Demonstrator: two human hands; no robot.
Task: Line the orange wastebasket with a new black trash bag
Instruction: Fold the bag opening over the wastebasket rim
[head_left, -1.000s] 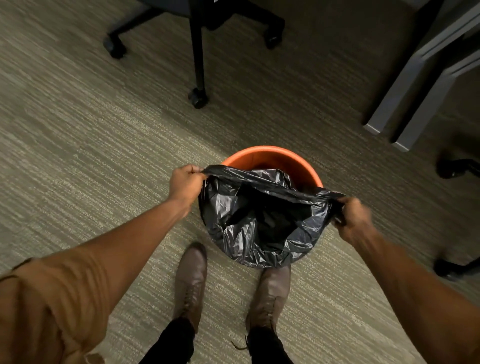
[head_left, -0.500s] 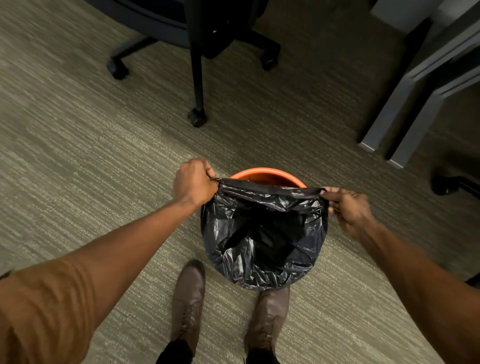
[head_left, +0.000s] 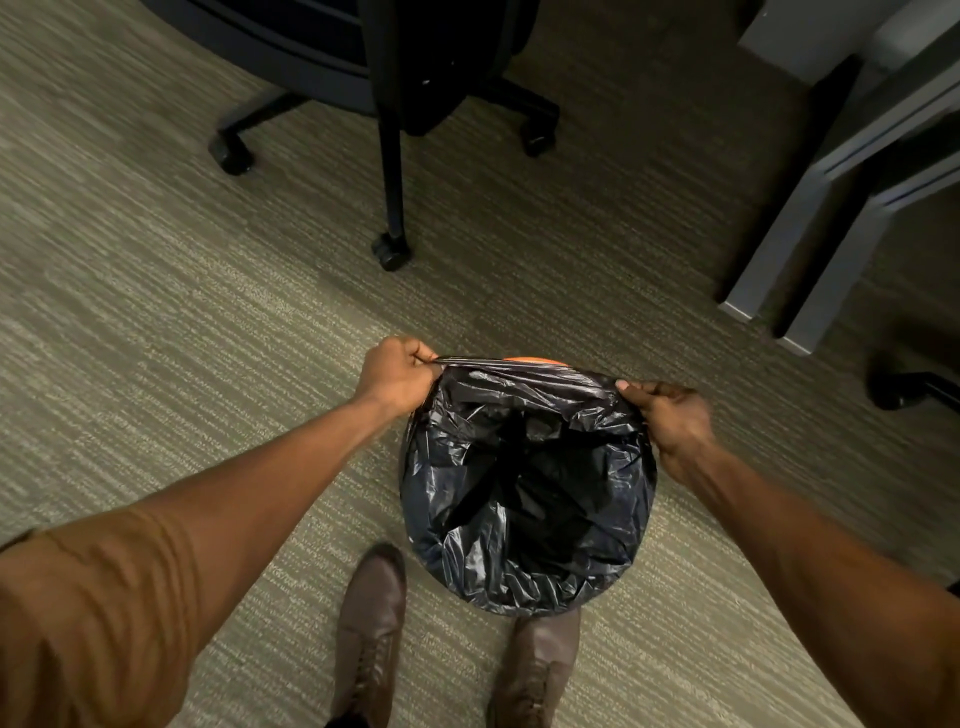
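Note:
The black trash bag hangs open inside the orange wastebasket on the carpet in front of my feet. Only a thin orange sliver of the far rim shows above the stretched bag edge. My left hand is clenched on the bag's hem at the far left of the rim. My right hand pinches the hem at the far right. The plastic is pulled taut between both hands across the far side, and it covers the near and side rim.
A black office chair with castered legs stands just beyond the basket. Grey desk legs are at the upper right, and another chair caster lies at the right edge. My brown shoes stand at the basket's near side.
Both hands have carried the bag's hem farther over the far rim, so much less orange shows now. The bag mouth has spread wider over the basket.

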